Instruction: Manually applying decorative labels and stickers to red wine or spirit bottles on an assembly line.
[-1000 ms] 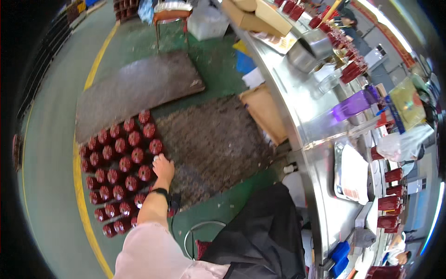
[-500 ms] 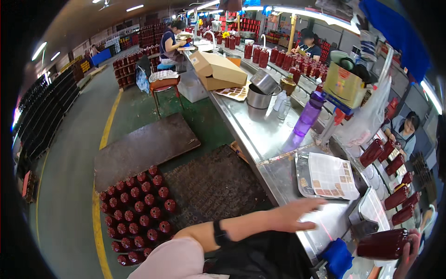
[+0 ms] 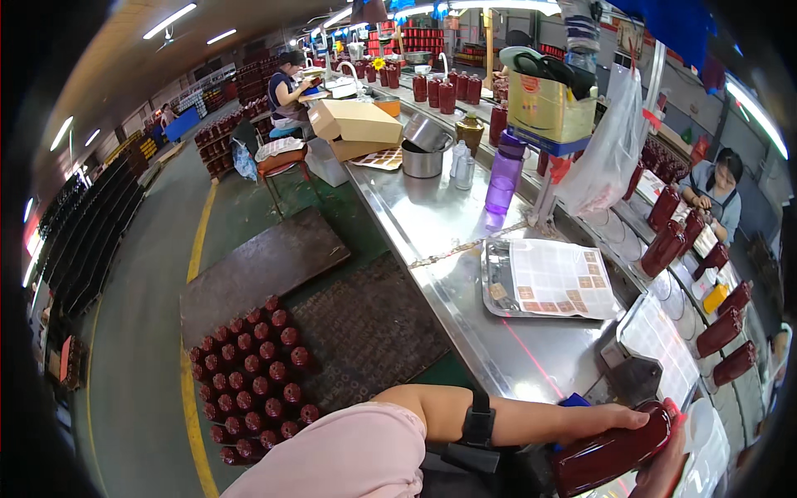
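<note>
The largest thing is the steel workbench (image 3: 436, 216), which runs from the upper middle down to the lower right. Left of it, on the floor side, lies a dark flat board (image 3: 257, 257), and below this board stand upright rows of glossy dark red bottles (image 3: 260, 386). On the bench there is a shallow metal tray (image 3: 498, 267), with a sheet of brown square prints (image 3: 552, 282) lying over it.

One dark red bottle (image 3: 610, 456) is between the two hands, at the lower right, nearer to the body than the tray and well apart from it. Its long axis is slanted, from lower left to upper right; whether it touches the bench, I cannot tell. The left hand (image 3: 602, 421) grasps it from the upper side, the thumb laid over its surface; the other fingers are hidden. The right hand (image 3: 668, 461) grasps it from the right, around its upper-right end. So neither hand is nearer: both touch the bottle, from opposite sides.
</note>
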A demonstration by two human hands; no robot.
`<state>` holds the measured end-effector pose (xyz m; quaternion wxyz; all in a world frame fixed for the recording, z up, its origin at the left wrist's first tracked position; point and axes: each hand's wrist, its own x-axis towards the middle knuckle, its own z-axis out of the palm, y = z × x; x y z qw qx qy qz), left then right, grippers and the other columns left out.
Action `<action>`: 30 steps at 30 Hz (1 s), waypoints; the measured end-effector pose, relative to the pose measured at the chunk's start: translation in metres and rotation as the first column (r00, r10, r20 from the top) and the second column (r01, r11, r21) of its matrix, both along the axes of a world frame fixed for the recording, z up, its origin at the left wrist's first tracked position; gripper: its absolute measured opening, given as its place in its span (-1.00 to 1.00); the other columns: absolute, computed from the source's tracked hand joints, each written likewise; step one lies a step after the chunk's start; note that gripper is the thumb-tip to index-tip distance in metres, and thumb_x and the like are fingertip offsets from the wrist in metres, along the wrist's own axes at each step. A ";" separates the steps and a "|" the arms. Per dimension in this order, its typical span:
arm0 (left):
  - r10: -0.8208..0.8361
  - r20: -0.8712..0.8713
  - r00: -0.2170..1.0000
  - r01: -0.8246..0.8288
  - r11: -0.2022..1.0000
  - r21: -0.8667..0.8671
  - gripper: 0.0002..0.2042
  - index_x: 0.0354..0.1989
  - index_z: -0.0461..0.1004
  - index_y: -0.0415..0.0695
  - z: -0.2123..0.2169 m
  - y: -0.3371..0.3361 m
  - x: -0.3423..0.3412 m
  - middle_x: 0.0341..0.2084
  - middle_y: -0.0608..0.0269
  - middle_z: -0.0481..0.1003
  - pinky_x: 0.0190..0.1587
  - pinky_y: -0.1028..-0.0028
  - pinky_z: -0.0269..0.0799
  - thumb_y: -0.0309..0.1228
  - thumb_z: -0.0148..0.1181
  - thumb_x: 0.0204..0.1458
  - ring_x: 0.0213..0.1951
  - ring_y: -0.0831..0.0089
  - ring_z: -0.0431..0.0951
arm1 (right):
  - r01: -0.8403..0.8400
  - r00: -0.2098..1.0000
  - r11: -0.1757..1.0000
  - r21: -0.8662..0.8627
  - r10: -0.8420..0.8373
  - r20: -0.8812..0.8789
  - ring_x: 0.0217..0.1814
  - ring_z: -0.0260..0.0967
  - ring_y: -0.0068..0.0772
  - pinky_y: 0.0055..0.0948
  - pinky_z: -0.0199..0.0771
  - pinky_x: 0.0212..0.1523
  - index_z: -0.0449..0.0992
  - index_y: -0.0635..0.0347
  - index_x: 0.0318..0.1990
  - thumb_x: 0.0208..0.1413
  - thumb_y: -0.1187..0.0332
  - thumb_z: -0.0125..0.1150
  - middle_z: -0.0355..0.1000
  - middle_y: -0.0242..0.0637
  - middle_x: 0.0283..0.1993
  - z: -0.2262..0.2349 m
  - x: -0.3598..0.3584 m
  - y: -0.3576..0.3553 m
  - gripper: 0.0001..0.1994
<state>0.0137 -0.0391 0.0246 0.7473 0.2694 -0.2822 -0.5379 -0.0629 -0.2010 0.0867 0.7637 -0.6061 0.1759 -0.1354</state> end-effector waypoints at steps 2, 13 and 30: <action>0.033 -0.057 0.998 -0.030 0.998 0.060 -0.34 0.03 0.38 -0.15 0.005 0.002 -0.004 -0.24 0.22 0.54 -0.27 0.49 0.49 0.22 0.15 0.02 -0.29 0.47 0.56 | 0.053 0.988 0.997 -0.060 -0.061 -0.145 0.02 0.41 -0.32 -0.38 0.45 0.02 0.43 0.33 0.06 0.32 0.22 -0.01 0.45 -0.13 -0.02 0.003 -0.006 -0.001 -0.65; -0.110 0.129 0.986 0.088 0.982 0.166 -0.41 0.11 0.32 -0.22 0.026 -0.003 0.003 -0.13 0.25 0.49 -0.12 0.51 0.44 -0.01 0.23 0.05 -0.16 0.55 0.50 | -0.158 0.984 0.985 -0.074 0.163 0.074 -0.11 0.44 -0.51 -0.53 0.45 -0.07 0.44 0.32 -0.01 0.27 0.42 -0.02 0.48 -0.27 -0.10 -0.003 -0.028 -0.037 -0.77; 0.369 0.684 0.629 -0.439 0.895 -0.079 -0.28 0.31 0.08 -0.26 0.044 0.033 0.061 0.08 0.02 0.35 0.22 0.38 0.22 -0.01 0.14 0.14 0.15 0.30 0.35 | 0.072 0.923 0.689 -0.721 0.229 0.311 0.07 0.40 -0.37 -0.34 0.42 0.11 0.36 0.24 -0.02 0.32 0.09 -0.07 0.37 -0.17 0.09 0.074 0.042 -0.220 -0.63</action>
